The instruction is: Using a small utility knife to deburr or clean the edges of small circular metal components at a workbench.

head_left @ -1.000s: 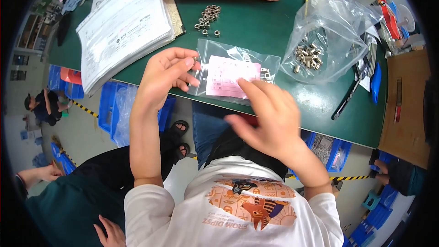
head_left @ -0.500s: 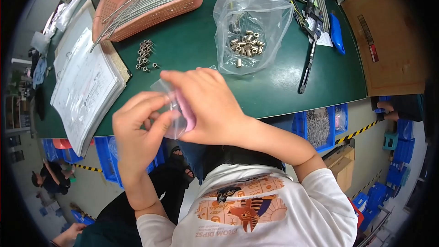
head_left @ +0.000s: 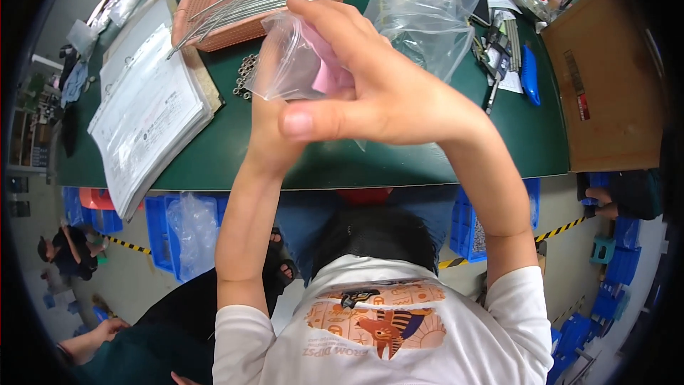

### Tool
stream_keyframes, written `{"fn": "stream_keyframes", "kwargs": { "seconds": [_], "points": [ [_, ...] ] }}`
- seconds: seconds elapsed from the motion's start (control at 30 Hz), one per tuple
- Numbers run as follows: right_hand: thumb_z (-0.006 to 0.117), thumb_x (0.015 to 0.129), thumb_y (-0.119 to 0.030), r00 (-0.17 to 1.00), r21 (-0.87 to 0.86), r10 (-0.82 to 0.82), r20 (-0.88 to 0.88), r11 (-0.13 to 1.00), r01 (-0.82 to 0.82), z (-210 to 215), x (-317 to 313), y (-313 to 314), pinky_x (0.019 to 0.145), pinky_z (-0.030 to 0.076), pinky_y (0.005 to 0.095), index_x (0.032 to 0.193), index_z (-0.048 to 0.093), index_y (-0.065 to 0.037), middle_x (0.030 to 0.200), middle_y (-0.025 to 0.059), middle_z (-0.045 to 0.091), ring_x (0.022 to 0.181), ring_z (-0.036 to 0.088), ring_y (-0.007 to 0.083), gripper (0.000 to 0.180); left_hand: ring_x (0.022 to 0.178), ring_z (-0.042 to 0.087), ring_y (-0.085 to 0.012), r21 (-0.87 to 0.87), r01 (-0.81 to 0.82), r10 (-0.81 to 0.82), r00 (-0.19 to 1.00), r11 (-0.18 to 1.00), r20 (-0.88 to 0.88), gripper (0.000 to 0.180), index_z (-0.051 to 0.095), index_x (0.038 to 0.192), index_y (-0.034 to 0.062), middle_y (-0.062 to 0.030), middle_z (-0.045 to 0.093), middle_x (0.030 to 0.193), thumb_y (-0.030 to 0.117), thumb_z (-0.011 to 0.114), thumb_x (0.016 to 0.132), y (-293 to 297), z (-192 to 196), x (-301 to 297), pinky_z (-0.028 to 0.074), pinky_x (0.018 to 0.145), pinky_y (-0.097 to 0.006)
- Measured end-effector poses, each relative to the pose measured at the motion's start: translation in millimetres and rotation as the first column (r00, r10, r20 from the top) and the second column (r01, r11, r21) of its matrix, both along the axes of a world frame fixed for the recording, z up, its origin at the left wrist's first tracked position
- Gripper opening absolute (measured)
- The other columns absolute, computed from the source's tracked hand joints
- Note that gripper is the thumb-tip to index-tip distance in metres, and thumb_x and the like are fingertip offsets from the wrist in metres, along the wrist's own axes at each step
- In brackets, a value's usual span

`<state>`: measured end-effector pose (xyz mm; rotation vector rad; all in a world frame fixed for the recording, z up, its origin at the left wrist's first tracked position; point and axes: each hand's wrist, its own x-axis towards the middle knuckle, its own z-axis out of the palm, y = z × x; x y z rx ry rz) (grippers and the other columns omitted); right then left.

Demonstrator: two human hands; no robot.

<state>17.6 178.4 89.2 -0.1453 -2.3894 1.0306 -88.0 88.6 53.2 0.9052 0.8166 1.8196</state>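
In front of me, above the bench, my right hand (head_left: 388, 89) is curved around a small clear plastic bag (head_left: 281, 64) with a pink slip (head_left: 326, 64) in it. Its thumb sticks out to the left below the bag. My left hand (head_left: 274, 125) is up behind the bag and the right thumb; its fingers are hidden. A cluster of small metal rings or nuts (head_left: 244, 78) lies on the green bench just left of the bag. A large clear plastic bag (head_left: 427, 18) lies beyond my right hand, which covers its lower part.
A pink basket (head_left: 214, 41) of thin metal rods stands at the back. At left lies a ring binder of papers (head_left: 149, 117). Calipers (head_left: 494, 57) and a blue-handled tool (head_left: 529, 75) lie at right by a cardboard box (head_left: 613, 93). Another person's hand (head_left: 107, 329) shows lower left.
Both hands have moved up and away from my body with the small bag. My left hand has gone from the bag's left edge to behind it. The view has shifted slightly.
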Motion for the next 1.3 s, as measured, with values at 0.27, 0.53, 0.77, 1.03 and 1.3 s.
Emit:
{"fn": "stream_keyframes", "kwargs": {
  "seconds": [0.27, 0.53, 0.77, 1.03, 1.3],
  "points": [
    [0.065, 0.071, -0.009, 0.921, -0.035, -0.345, -0.182, 0.938, 0.344, -25, 10, -1, 0.067, 0.046, 0.0304, 0.104, 0.054, -0.004, 0.095, 0.0119, 0.057, 0.075, 0.056, 0.0211, 0.034, 0.097, 0.054, -0.0188, 0.153, -0.189, 0.200, 0.978, 0.970, -0.064, 0.048, 0.041, 0.120, -0.0011, -0.0122, 0.056, 0.107, 0.005, 0.056, 0.076, 14, -35, -51, 0.044, 0.084, -0.031],
    [0.062, 0.067, -0.002, 0.976, 0.355, -0.217, -0.010, 0.912, 0.206, -42, 31, -27, 0.053, 0.046, 0.0328, 0.077, 0.059, -0.005, 0.076, 0.0074, 0.058, 0.063, 0.057, 0.0268, 0.011, 0.099, 0.054, -0.0255, 0.300, -0.459, 0.474, 0.880, 0.836, 0.027, 0.055, 0.036, 0.124, -0.0027, -0.0196, 0.051, 0.115, 0.004, 0.054, 0.072, -18, -8, -62, 0.042, 0.086, -0.034],
    [0.065, 0.071, -0.012, 0.869, 0.582, -0.438, 0.231, 0.778, 0.237, -23, 50, 29, 0.066, 0.046, 0.0377, 0.087, 0.059, -0.001, 0.081, 0.0141, 0.058, 0.077, 0.058, 0.0316, 0.020, 0.096, 0.052, -0.0168, 0.133, -0.235, 0.268, 0.887, 0.963, -0.375, 0.050, 0.038, 0.118, -0.0021, -0.0191, 0.049, 0.119, 0.003, 0.062, 0.075, -35, -20, -22, 0.042, 0.086, -0.029],
    [0.066, 0.066, -0.046, 0.650, 0.679, -0.588, 0.481, 0.719, 0.149, -53, 42, 42, 0.067, 0.049, 0.0404, 0.095, 0.048, 0.002, 0.094, 0.0211, 0.054, 0.084, 0.059, 0.0334, 0.059, 0.084, 0.053, -0.0122, -0.049, -0.122, 0.072, 0.814, 0.991, -0.576, 0.035, 0.047, 0.094, 0.0015, -0.0065, 0.050, 0.090, 0.001, 0.068, 0.067, -14, -37, 22, 0.044, 0.071, -0.024],
    [0.060, 0.072, -0.030, 0.763, 0.609, -0.595, 0.253, 0.711, 0.353, -80, 34, 38, 0.066, 0.050, 0.0415, 0.095, 0.052, -0.004, 0.095, 0.0168, 0.050, 0.084, 0.057, 0.0325, 0.036, 0.083, 0.057, -0.0270, -0.227, -0.328, 0.100, 0.740, 0.917, -0.665, 0.035, 0.051, 0.092, 0.0005, -0.0150, 0.055, 0.089, 0.015, 0.068, 0.065, 29, -65, 11, 0.046, 0.074, -0.033]
  ]
}}
